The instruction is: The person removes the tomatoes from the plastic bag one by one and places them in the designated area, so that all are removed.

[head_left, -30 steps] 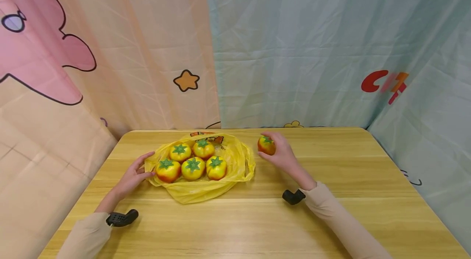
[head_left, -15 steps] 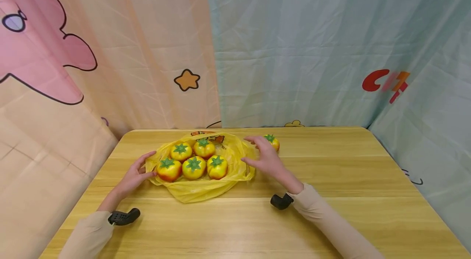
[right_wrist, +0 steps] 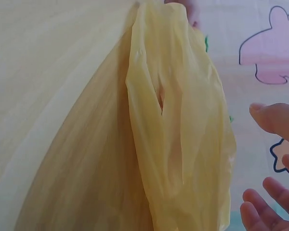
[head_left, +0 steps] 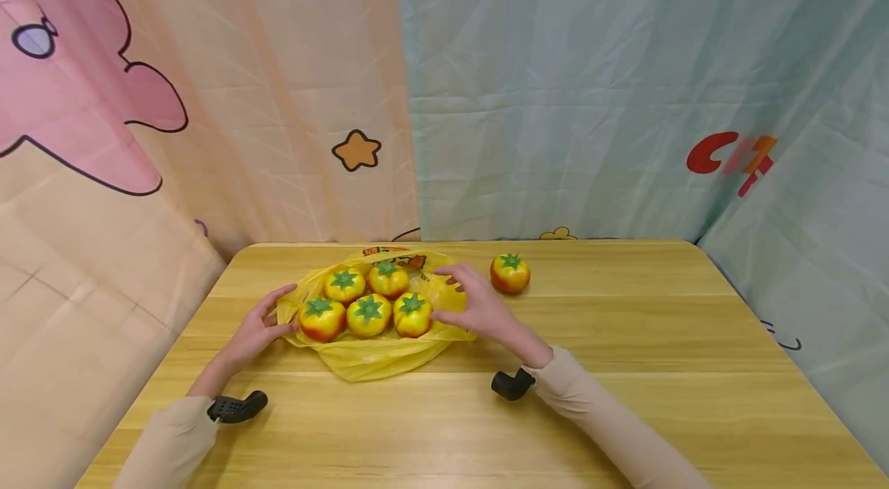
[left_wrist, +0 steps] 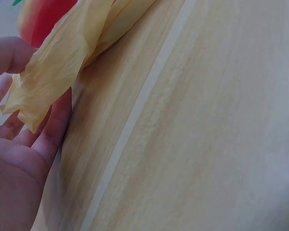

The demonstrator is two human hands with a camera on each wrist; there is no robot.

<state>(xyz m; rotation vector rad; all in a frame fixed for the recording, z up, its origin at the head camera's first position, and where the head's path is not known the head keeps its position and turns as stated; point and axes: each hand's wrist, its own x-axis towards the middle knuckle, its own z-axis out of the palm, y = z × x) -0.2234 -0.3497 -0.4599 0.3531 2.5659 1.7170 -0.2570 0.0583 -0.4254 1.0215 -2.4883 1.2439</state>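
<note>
Between the left hand (head_left: 253, 338) and right hand (head_left: 482, 310), both spread, sits a crinkled yellow plastic bag (head_left: 375, 362) of round red-yellow fruits (head_left: 370, 323), on a pale wooden tabletop (head_left: 389, 435) before cartoon-printed fabric (head_left: 569, 88).

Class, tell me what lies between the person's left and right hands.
Between the left hand and right hand sit five yellow-red fruits in an open yellow bag, as the head view shows.
</note>
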